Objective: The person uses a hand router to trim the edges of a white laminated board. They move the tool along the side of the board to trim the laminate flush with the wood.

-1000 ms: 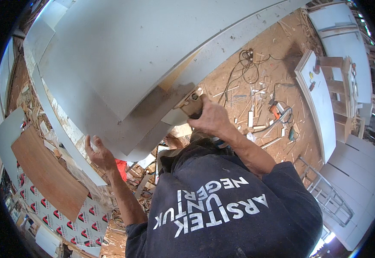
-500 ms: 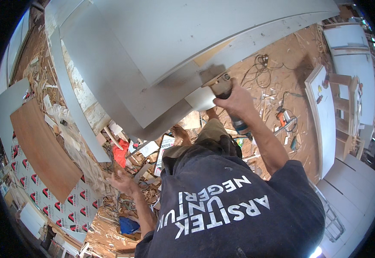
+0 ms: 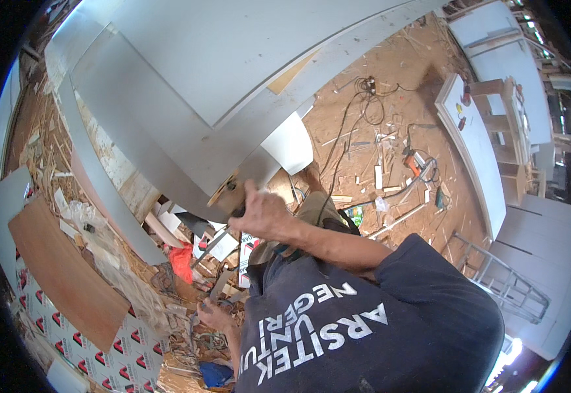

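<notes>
Your right hand [image 3: 269, 215] grips a power tool [image 3: 231, 195] at the edge of the panel [image 3: 190, 147] just beyond; left hand [image 3: 218, 318] loosely spread, well apart; likely step, edge-smoothing; next move probably calls for steady, level contact.

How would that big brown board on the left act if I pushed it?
The brown board might bend a little, because it looks thin for its width. It probably won't roll, since it's a sheet, not a round thing. It could slide, as the patterned sheet partly under it looks smooth.
</notes>
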Tool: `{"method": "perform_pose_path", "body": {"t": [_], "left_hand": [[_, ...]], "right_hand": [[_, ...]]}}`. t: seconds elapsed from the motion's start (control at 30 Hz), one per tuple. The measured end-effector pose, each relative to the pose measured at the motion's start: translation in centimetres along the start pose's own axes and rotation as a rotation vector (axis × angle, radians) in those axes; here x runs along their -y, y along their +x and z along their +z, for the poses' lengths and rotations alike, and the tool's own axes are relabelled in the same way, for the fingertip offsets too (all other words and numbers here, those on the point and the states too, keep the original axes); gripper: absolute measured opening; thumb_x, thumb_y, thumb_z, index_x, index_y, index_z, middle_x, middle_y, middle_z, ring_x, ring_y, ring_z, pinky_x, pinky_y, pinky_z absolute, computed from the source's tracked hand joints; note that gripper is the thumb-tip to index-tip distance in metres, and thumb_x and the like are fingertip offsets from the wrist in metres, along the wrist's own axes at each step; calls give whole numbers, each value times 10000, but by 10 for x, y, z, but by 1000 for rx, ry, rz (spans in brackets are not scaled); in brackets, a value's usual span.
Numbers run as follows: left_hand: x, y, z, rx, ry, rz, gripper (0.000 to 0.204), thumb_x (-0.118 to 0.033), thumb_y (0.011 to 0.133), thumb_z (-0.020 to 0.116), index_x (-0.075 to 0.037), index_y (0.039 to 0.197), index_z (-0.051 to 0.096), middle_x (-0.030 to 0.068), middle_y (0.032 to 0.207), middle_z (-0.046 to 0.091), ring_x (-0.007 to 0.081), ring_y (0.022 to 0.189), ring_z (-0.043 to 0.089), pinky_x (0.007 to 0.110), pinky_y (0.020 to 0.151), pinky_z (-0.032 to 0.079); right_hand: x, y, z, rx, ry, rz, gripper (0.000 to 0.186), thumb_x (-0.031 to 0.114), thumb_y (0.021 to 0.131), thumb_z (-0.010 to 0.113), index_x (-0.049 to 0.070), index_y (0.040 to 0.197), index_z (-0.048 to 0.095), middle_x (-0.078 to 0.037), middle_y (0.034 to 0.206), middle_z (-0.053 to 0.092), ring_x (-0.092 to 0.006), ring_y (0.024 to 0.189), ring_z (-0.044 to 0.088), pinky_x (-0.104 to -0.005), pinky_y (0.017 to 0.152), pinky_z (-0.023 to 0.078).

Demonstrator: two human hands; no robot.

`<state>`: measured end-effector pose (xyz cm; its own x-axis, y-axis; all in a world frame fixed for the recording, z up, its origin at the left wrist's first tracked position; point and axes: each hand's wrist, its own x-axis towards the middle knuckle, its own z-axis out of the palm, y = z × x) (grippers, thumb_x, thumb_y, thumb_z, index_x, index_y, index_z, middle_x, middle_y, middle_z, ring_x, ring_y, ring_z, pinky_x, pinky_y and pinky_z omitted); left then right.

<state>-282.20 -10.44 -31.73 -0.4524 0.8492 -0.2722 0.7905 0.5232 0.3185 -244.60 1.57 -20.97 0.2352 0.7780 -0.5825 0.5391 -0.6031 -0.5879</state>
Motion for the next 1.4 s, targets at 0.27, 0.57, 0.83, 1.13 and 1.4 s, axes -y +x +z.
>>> {"method": "perform_pose_path", "body": {"t": [0.27,0.57,0.83,1.13,1.4], "left_hand": [[-51,59,23,-251,-351,277,574,-407,1040,575,65,1364,528,269,1312,563,407,1221,561,498,1067,425],[-435,-31,117,137,-235,1429,611,-263,886,741,9,1391,532,214,1371,576,402,1261,549,504,1100,401],[-684,-220,254,37,182,1604,869,-375,858,731,46,1524,364,231,1583,374,432,1478,306,539,1237,202],[-761,-275,293,291,265,1476,873,-409,854,729,91,1485,393,259,1631,291,435,1502,280,543,1252,166],[-709,-242,256,254,59,1379,773,-320,867,713,24,1498,428,237,1634,302,400,1514,295,554,1233,234]], "right_hand": [[-6,-17,6,-4,-3,-242,686,421,713,773,-23,1131,460,-279,943,669,-457,878,696,-533,793,566],[-168,-89,-197,-359,17,259,953,570,642,808,-62,1299,533,-289,991,709,-434,955,705,-487,821,561],[-357,-89,-317,-652,207,369,936,522,662,805,-93,1313,534,-313,1033,707,-440,1015,700,-484,876,555],[-424,-69,-440,-648,364,230,598,371,712,818,3,1164,682,-174,1075,744,-332,1037,713,-440,882,552],[-400,53,-517,-545,13,174,857,401,644,832,-54,1312,546,-296,1009,712,-468,990,690,-505,856,550]]}}
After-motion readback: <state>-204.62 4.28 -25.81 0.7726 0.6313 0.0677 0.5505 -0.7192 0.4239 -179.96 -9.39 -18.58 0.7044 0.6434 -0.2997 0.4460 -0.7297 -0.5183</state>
